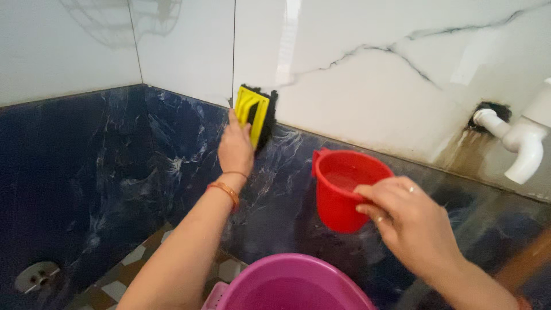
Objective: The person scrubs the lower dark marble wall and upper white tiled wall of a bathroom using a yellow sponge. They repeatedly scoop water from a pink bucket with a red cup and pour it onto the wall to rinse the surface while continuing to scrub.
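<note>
left grip point(235, 146) clasping yellow plastic scrub brush point(253, 113), right grip point(402, 221) pinching red mug point(341, 186)

yellow-handled black scrub brush point(255, 115) upper centre; red plastic mug point(338, 189) centre right; magenta plastic bucket point(293, 287) bottom; dark blue white-veined marble tiles point(86, 172) left; white grey-veined wall tiles point(367, 74) top.

I saw my left hand point(235, 150) pressing a yellow-handled scrub brush point(256, 115) against the tiled wall point(367, 86). My right hand point(402, 221) held a red mug point(341, 189) of water above a pink bucket point(293, 285), near a white tap point(519, 146).
</note>
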